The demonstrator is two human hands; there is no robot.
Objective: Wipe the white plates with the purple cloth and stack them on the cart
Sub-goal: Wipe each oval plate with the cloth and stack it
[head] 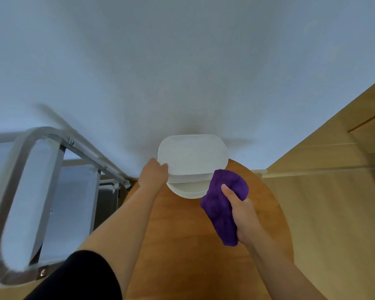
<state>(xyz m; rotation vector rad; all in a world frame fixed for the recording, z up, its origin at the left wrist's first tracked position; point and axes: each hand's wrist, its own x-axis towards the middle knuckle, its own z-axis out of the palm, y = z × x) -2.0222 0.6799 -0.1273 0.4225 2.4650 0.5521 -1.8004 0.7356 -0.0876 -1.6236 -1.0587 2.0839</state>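
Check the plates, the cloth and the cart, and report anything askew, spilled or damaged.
Nothing spilled or broken shows. The top plate is tilted up off the stack only because the left hand grips its edge. The right hand holds the bunched purple cloth. The cart is blurred.

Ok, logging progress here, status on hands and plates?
Left hand grips top white plate, tilted off stack. Right hand holds purple cloth. Cart left, nothing blocking.

We count two hands, the left hand [154, 175] and the right hand [239, 210]. There is one purple cloth [224, 204], one round wooden desk [195, 245] and one metal cart [52, 191]. The white plates [192, 167] form a single stack; several edges show, though we cannot tell exactly how many.
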